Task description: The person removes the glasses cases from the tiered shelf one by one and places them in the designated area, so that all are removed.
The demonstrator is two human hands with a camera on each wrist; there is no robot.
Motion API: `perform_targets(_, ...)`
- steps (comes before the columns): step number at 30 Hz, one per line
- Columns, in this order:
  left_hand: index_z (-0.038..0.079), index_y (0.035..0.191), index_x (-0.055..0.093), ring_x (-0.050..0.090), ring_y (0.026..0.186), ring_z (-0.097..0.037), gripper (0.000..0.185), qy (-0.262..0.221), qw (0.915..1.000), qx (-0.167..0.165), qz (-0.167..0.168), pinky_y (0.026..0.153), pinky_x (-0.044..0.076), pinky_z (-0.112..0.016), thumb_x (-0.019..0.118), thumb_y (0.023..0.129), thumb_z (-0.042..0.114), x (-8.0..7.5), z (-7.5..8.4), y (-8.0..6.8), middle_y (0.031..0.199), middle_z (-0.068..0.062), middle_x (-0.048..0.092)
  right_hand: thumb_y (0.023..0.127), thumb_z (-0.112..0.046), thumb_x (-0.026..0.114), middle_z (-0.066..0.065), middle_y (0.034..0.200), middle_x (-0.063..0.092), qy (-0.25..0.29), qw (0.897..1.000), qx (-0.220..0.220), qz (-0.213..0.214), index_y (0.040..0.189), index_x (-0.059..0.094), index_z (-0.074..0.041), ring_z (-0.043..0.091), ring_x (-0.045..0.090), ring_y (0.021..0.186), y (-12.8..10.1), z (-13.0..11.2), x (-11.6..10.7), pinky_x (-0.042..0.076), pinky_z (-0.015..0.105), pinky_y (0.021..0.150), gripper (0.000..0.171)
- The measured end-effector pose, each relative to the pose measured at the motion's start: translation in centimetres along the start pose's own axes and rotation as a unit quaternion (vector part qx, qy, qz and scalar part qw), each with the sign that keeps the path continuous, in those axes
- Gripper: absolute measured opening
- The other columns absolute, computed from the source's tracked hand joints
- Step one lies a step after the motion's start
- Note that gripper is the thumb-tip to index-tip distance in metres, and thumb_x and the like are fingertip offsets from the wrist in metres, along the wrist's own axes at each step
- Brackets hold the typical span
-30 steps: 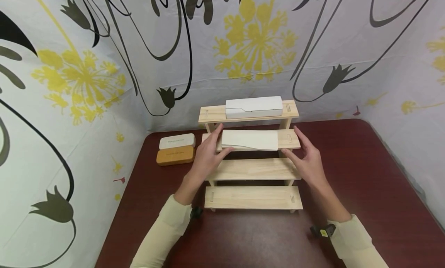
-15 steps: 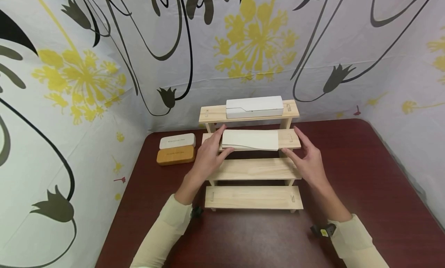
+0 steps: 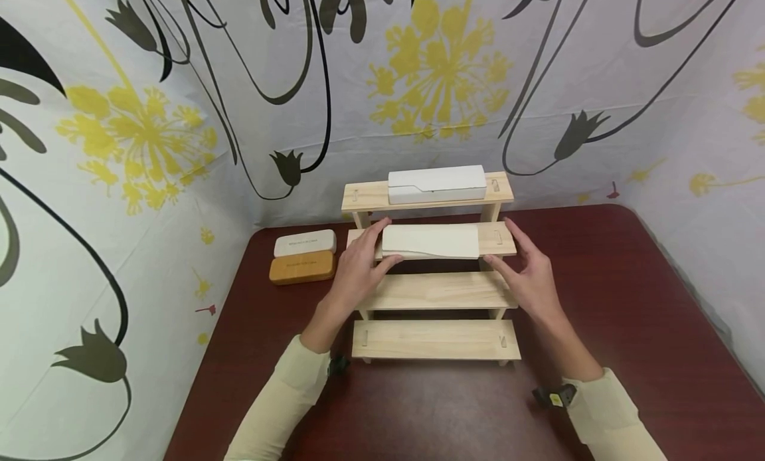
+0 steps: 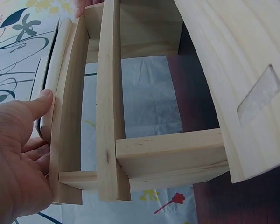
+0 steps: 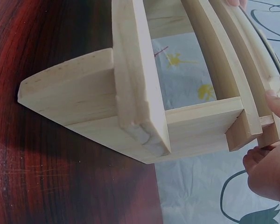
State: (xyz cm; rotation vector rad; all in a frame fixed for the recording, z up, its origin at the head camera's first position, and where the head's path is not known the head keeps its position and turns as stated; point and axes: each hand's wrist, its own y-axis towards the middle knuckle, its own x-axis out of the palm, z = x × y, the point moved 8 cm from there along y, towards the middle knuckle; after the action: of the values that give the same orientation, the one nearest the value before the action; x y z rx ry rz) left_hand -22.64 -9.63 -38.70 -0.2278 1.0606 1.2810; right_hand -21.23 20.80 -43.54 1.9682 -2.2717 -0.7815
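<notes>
A pale wooden stepped rack [image 3: 436, 340] stands on the table. On its second shelf from the top [image 3: 498, 235] lies a white glasses case [image 3: 430, 240] with a curved flap edge. My left hand [image 3: 352, 265] pinches the left end of this case, its thumb on the front edge and index finger at the back. In the left wrist view, the thumb presses on the white case [image 4: 60, 70]. My right hand [image 3: 532, 281] grips the shelf's right end, its thumb at the front and fingers at the back. In the right wrist view, that thumb lies beside the case's end.
Another white glasses case [image 3: 437, 185] sits on the top shelf. Left of the rack, a small white case [image 3: 305, 242] and an orange-brown case [image 3: 301, 268] lie on the dark red table [image 3: 436, 408]. A patterned cloth [image 3: 346, 115] hangs behind and at the sides.
My left index finger has shifted slightly right along the back of the case. The right hand and the rack look unmoved.
</notes>
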Motion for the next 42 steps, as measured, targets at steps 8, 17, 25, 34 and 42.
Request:
perform_targets(8,0.007,0.154,0.051,0.06,0.134,-0.03,0.073,-0.012,0.9984,0.047,0.029,0.105,0.055,-0.049,0.085,0.093,0.029,-0.3,0.4,-0.5,0.148,-0.013,0.06,0.093,-0.006,0.084,0.01,0.162,0.05,-0.003,1.0,0.004,0.004,0.163,0.045,-0.021,0.027,0.045,0.148,0.0,0.0,-0.1,0.037,0.01,0.11,0.082)
perform_targets(17,0.004,0.146,0.06,0.065,0.124,-0.024,0.074,-0.041,0.9917,0.088,0.084,0.099,0.058,-0.039,0.093,0.084,0.025,-1.1,0.6,-1.3,0.137,-0.01,0.067,0.092,-0.005,0.084,0.009,0.162,0.049,0.004,1.0,0.004,0.004,0.163,0.045,-0.022,0.027,0.045,0.148,0.0,0.1,-0.1,0.037,0.011,0.11,0.082)
perform_targets(25,0.003,0.14,0.065,0.07,0.119,-0.025,0.073,-0.093,0.9854,0.095,0.106,0.097,0.061,-0.04,0.098,0.078,0.02,-1.8,0.7,-1.9,0.134,-0.011,0.07,0.092,-0.004,0.084,0.011,0.162,0.049,0.003,1.0,0.002,0.004,0.163,0.045,-0.021,0.027,0.044,0.149,0.0,0.0,-0.1,0.036,0.011,0.112,0.082)
perform_targets(34,0.004,0.139,0.066,0.075,0.108,-0.028,0.071,-0.155,0.9781,0.087,0.109,0.088,0.064,-0.045,0.098,0.077,0.013,-1.9,0.3,-2.4,0.133,-0.011,0.071,0.09,-0.001,0.085,0.011,0.162,0.049,0.012,1.0,-0.004,0.006,0.162,0.046,-0.018,0.026,0.043,0.15,0.1,-0.1,-0.1,0.038,0.023,0.119,0.083)
perform_targets(42,0.005,0.136,0.068,0.074,0.108,-0.025,0.068,-0.161,0.9776,0.079,0.11,0.088,0.064,-0.048,0.098,0.076,0.013,-2.1,0.1,-2.7,0.131,-0.01,0.072,0.089,0.002,0.084,0.014,0.161,0.049,0.015,1.0,-0.005,0.006,0.162,0.045,-0.015,0.028,0.045,0.149,0.0,-0.2,-0.1,0.037,0.013,0.114,0.085)
